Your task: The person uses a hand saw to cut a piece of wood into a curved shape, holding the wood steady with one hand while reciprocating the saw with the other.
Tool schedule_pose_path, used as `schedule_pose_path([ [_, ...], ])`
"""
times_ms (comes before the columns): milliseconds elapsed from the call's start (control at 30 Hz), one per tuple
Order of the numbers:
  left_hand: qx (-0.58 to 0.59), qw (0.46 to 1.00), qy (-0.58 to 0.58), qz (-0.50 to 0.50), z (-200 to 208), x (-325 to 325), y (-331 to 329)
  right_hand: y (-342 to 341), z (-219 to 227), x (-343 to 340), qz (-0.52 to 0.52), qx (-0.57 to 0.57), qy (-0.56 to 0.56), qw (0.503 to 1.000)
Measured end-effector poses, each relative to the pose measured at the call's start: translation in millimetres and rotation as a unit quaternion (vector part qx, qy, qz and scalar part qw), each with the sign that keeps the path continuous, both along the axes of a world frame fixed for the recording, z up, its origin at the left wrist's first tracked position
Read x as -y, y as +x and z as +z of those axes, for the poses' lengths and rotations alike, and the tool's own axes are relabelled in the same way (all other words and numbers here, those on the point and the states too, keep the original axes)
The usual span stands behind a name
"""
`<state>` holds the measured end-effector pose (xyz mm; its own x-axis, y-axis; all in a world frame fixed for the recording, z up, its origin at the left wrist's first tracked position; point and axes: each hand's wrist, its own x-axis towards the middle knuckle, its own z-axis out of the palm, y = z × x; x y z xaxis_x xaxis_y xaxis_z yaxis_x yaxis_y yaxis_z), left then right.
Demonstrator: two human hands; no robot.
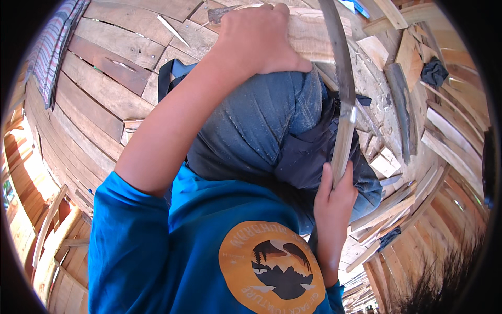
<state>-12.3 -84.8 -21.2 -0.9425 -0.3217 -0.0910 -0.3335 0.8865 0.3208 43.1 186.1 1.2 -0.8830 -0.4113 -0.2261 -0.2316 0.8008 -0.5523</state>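
Observation:
My left hand (256, 39) is wrapped over a pale wooden board (312, 36), with its thumb stretched along the near edge. The fingertips are mostly hidden at the far side. In my right hand (336, 201) is the long wooden handle of a machete (342, 63). Its dark, narrow blade rises past the right part of the board to the upper edge of the view. From this angle I cannot tell whether the blade touches the wood. Below the board are my legs in dusty blue trousers (246, 120).
Plank flooring (104, 57) stretches to the left, with a thin wood splinter (172, 30) on it. A striped cloth (55, 47) hangs at the far left. On the right lie offcuts (385, 161), a dark-edged slab (400, 112), several boards and a crumpled black cloth (434, 71).

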Motion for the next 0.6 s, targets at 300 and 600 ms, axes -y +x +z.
schedule_pose_path([
  [300,0.07,0.996,0.048,0.022,12.1,1.1,-3.6,-21.7,-15.3,13.0,0.039,-0.039,0.003,0.998],
  [600,-0.009,1.0,-0.025,-0.005,-4.9,-6.3,0.2,-21.7,-19.2,14.0,0.037,-0.036,0.01,0.999],
])
